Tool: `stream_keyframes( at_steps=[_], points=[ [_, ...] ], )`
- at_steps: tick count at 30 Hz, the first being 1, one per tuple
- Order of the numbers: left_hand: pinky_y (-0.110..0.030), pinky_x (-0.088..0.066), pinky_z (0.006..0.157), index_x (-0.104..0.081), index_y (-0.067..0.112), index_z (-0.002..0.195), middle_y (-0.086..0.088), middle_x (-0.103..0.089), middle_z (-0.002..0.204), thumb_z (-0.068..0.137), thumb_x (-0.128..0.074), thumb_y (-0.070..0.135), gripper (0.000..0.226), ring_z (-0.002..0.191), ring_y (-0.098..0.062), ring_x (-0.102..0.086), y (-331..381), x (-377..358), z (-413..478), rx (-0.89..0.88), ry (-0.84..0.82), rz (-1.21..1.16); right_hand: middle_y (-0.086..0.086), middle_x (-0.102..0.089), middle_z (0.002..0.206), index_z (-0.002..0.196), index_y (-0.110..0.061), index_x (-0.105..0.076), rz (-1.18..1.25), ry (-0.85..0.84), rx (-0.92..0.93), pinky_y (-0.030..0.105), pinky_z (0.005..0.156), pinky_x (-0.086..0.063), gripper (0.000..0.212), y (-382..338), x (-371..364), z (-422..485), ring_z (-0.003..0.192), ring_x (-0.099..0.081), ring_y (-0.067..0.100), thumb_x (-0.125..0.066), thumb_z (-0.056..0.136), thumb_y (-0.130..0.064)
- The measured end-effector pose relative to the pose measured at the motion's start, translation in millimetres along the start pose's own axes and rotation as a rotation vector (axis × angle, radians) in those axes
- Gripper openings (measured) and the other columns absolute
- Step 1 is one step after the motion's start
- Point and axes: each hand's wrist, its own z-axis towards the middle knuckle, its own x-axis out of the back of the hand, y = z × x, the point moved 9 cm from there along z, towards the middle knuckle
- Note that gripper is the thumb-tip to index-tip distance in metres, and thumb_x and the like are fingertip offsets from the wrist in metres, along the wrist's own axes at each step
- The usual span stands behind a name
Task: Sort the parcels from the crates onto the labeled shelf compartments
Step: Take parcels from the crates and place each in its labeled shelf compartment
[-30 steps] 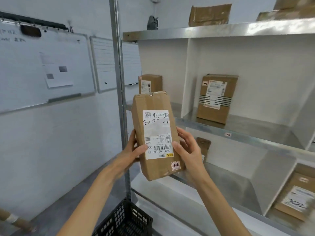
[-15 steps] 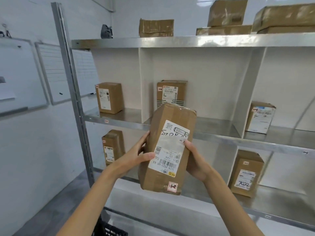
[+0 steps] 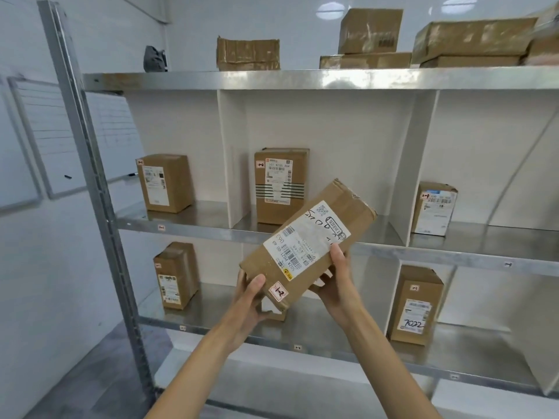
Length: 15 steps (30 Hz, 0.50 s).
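I hold a long brown cardboard parcel (image 3: 305,246) in both hands in front of the metal shelf (image 3: 302,78). It is tilted, top end up to the right, with a white shipping label and a small "1-2" sticker near its lower end. My left hand (image 3: 249,293) grips the lower end, thumb on the front face. My right hand (image 3: 337,275) supports the right side from below. The parcel sits in front of the middle compartment of the upper row, where another parcel with a "1-2" tag (image 3: 279,184) stands upright.
White dividers split the shelf rows into compartments. Boxes stand upper left (image 3: 165,182), upper right (image 3: 434,208), lower left (image 3: 175,275) and lower right (image 3: 416,305). Several boxes (image 3: 370,31) lie on the top board. Whiteboards (image 3: 45,137) hang on the left wall.
The parcel has tipped from nearly upright to leaning right and has risen toward the upper middle compartment. My view has turned right, so the crate on the floor is out of sight.
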Motion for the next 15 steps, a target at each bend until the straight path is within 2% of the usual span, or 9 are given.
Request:
stream_keyframes(
  at_steps=[2,4,6,7,9,12,14,15],
  points=[
    [-0.041,-0.056,0.077,-0.035,0.029,0.133,-0.007,-0.059,0.129,0.055,-0.082,0.056,0.095,0.111,-0.021,-0.062,6,1,2,-0.032,0.007,-0.074,0.003,-0.065,0.122,0.138,-0.036,-0.033,-0.009,0.002,0.004,0.054,0.089,-0.053,0.075,1,-2,-1,0.107,-0.065,0.022,-0.064,0.073,-0.055],
    [-0.041,-0.056,0.078,-0.036,0.025,0.135,-0.01,-0.058,0.129,0.057,-0.081,0.055,0.095,0.109,-0.023,-0.063,11,8,2,-0.072,0.038,-0.08,0.0,-0.06,0.129,0.14,-0.037,-0.028,-0.042,0.013,0.02,0.058,0.097,-0.045,0.09,-10,0,-1,0.118,-0.058,0.025,-0.069,0.064,-0.063],
    [-0.037,-0.056,0.075,-0.035,0.024,0.137,-0.011,-0.058,0.129,0.054,-0.081,0.057,0.101,0.106,-0.021,-0.064,16,14,0,-0.089,0.048,-0.071,0.0,-0.047,0.144,0.145,-0.038,-0.018,-0.112,0.065,0.066,0.061,0.105,-0.035,0.105,-36,9,3,0.131,-0.045,0.028,-0.072,0.059,-0.067],
    [-0.035,-0.056,0.074,-0.035,0.023,0.138,-0.01,-0.058,0.129,0.051,-0.082,0.059,0.105,0.105,-0.021,-0.065,18,17,0,-0.092,0.042,-0.065,0.0,-0.041,0.148,0.146,-0.038,-0.015,-0.166,0.094,0.103,0.06,0.107,-0.032,0.105,-51,15,4,0.134,-0.041,0.026,-0.07,0.061,-0.067],
    [-0.034,-0.055,0.077,-0.034,0.024,0.14,-0.009,-0.058,0.13,0.049,-0.083,0.06,0.109,0.111,-0.022,-0.062,25,21,2,-0.108,0.015,-0.032,-0.002,-0.045,0.144,0.144,-0.038,-0.026,-0.273,0.102,0.164,0.052,0.107,-0.033,0.088,-76,23,7,0.131,-0.043,0.02,-0.063,0.068,-0.065],
    [-0.04,-0.052,0.086,-0.034,0.024,0.141,-0.009,-0.057,0.133,0.052,-0.08,0.062,0.107,0.12,-0.027,-0.055,39,22,5,-0.124,-0.018,0.03,-0.008,-0.06,0.119,0.12,-0.035,-0.054,-0.391,0.076,0.193,0.045,0.104,-0.036,0.052,-90,26,7,0.119,-0.051,0.013,-0.053,0.076,-0.063],
    [-0.043,-0.051,0.09,-0.036,0.022,0.14,-0.009,-0.058,0.131,0.058,-0.076,0.062,0.1,0.12,-0.028,-0.055,47,19,8,-0.128,-0.022,0.041,-0.002,-0.06,0.119,0.111,-0.035,-0.055,-0.416,0.08,0.201,0.045,0.104,-0.038,0.043,-89,29,3,0.12,-0.052,0.016,-0.05,0.078,-0.062],
    [-0.045,-0.049,0.093,-0.038,0.021,0.14,-0.01,-0.058,0.131,0.068,-0.071,0.059,0.088,0.12,-0.028,-0.056,52,18,9,-0.138,-0.013,0.032,0.002,-0.059,0.121,0.109,-0.033,-0.053,-0.418,0.089,0.205,0.046,0.104,-0.039,0.043,-88,31,0,0.121,-0.052,0.019,-0.051,0.078,-0.062]
  ],
)
